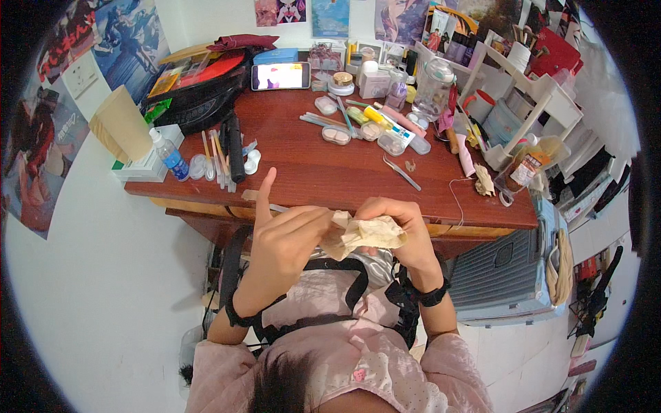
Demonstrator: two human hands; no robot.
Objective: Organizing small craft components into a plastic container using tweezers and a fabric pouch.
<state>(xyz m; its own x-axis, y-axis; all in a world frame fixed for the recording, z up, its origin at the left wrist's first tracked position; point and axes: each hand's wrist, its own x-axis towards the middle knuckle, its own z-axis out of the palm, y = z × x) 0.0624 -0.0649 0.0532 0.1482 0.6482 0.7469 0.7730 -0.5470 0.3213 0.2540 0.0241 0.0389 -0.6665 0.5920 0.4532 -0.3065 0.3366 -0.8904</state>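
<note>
Just before the front edge of a red-brown wooden desk (310, 170), my two hands hold a crumpled cream-coloured tissue (374, 233). My left hand (284, 242) pinches its left side, with one finger raised. The fingers of my right hand (403, 227) close round the tissue's right side; its underside is hidden. Beyond my right hand, metal tweezers (402, 173) lie on the desk. A white contact lens case (252, 161) lies beyond my left hand. Another crumpled tissue (484, 180) sits near the right end of the desk.
At the left are a small plastic bottle (169, 155), cotton swabs (217, 157) and a black rod-shaped tool (235, 149). A phone (280, 76) leans at the back. Lens cases, tubes and a clear water bottle (434, 88) crowd the back right, beside a white shelf (555, 98).
</note>
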